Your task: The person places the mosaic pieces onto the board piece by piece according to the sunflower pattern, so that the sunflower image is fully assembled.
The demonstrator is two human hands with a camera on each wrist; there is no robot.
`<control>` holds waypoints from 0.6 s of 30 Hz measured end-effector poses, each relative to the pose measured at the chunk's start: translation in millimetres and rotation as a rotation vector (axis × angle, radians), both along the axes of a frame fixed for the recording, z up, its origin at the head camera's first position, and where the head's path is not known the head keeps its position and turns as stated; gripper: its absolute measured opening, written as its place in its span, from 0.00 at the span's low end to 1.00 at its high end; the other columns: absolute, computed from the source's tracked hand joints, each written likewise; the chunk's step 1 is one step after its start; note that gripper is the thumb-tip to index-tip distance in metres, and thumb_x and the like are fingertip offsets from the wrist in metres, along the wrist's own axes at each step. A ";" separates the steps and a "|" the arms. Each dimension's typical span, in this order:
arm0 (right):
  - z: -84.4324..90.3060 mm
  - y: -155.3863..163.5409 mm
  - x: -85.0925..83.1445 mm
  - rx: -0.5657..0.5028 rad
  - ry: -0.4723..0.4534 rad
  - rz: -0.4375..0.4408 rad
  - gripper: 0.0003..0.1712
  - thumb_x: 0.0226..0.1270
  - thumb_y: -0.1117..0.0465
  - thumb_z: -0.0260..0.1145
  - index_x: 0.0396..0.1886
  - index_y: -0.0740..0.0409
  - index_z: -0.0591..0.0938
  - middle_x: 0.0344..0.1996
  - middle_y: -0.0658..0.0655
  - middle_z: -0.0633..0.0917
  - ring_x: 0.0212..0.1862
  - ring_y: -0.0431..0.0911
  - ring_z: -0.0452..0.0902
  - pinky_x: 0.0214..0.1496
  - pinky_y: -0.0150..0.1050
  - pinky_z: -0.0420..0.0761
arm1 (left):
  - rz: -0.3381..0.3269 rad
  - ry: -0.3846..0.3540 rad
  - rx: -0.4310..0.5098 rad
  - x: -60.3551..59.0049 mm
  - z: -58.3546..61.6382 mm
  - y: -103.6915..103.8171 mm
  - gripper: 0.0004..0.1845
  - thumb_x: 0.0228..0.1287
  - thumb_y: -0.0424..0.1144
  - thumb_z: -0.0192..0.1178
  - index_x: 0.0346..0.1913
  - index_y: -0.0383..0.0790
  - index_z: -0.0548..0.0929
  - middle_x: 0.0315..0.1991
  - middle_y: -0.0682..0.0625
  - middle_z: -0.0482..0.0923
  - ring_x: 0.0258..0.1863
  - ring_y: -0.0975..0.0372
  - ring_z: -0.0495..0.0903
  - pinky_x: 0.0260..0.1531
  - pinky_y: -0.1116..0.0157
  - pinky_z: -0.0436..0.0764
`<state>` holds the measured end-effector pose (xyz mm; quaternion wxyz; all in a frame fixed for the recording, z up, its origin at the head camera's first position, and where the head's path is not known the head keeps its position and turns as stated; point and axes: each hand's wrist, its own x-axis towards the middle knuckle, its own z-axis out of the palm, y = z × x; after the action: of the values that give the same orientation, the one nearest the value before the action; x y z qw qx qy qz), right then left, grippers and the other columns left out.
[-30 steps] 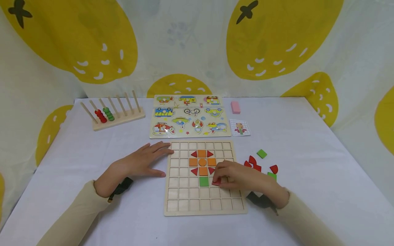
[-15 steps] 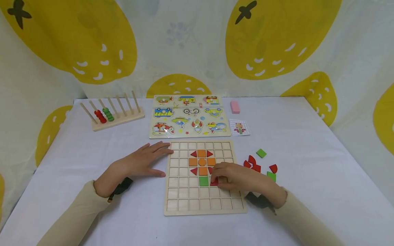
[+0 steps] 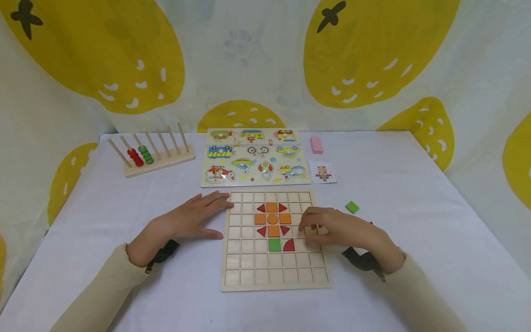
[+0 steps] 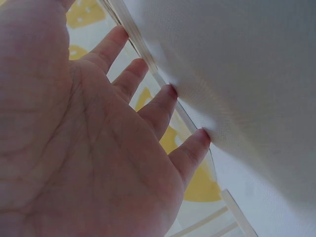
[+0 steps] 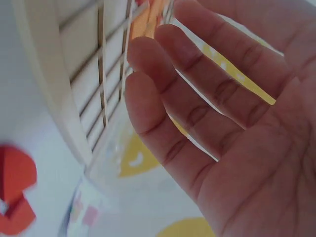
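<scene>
Fingers of the left hand (image 3: 188, 219) lie flat on the cloth, tips touching the grid board (image 3: 274, 276); red quarter-circle piece (image 3: 289, 245) sits in its cell beside the green square (image 3: 274, 245); right hand (image 3: 340, 230) hovers, fingers loose, holding nothing.

A children's play corner (likely staged): lemon-print backdrop (image 3: 249, 60), white-clothed table (image 3: 415, 193) with wooden puzzles (image 3: 255, 157) and bead rack (image 3: 153, 154).
</scene>
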<state>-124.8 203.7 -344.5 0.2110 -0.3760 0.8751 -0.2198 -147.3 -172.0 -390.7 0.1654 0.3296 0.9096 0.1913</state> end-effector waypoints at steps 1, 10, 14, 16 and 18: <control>2.2 2.4 -1.0 0.002 0.010 -0.006 0.08 0.66 0.61 0.67 0.44 0.54 0.85 0.43 0.48 0.80 0.42 0.43 0.75 0.45 0.37 0.81 | -0.002 0.002 0.002 -0.3 -0.2 -0.1 0.41 0.59 0.58 0.66 0.72 0.50 0.64 0.75 0.45 0.54 0.75 0.49 0.51 0.70 0.39 0.48; 16.7 24.7 -7.3 0.011 -0.021 -0.104 0.11 0.63 0.64 0.70 0.45 0.57 0.83 0.46 0.54 0.81 0.38 0.45 0.77 0.38 0.35 0.83 | -0.001 0.008 -0.002 -0.1 -1.2 -0.1 0.41 0.59 0.59 0.66 0.72 0.50 0.64 0.75 0.46 0.55 0.75 0.49 0.52 0.70 0.38 0.49; 16.3 30.3 -11.2 0.057 -0.003 -0.139 0.12 0.62 0.65 0.70 0.45 0.57 0.84 0.46 0.54 0.81 0.43 0.47 0.77 0.45 0.40 0.84 | -0.004 0.017 0.002 0.8 -0.6 -0.1 0.40 0.59 0.57 0.66 0.71 0.49 0.65 0.75 0.45 0.56 0.74 0.48 0.53 0.69 0.38 0.50; 15.1 32.1 -12.9 0.076 -0.003 -0.150 0.12 0.61 0.65 0.71 0.45 0.57 0.84 0.45 0.53 0.81 0.44 0.49 0.75 0.46 0.42 0.83 | -0.005 0.021 0.002 1.1 -0.4 -0.1 0.40 0.59 0.57 0.66 0.71 0.49 0.65 0.75 0.45 0.56 0.74 0.48 0.53 0.69 0.38 0.51; 13.2 33.8 -14.7 0.079 -0.021 -0.157 0.12 0.60 0.66 0.71 0.44 0.57 0.84 0.45 0.53 0.81 0.44 0.49 0.75 0.46 0.42 0.83 | -0.005 0.020 0.000 1.1 -0.3 0.0 0.40 0.59 0.57 0.66 0.72 0.49 0.64 0.75 0.45 0.56 0.74 0.48 0.53 0.69 0.38 0.51</control>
<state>-139.6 237.5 -331.3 0.2169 -0.2955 0.9076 -0.2048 -146.2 -172.0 -391.0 0.1566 0.3336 0.9105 0.1874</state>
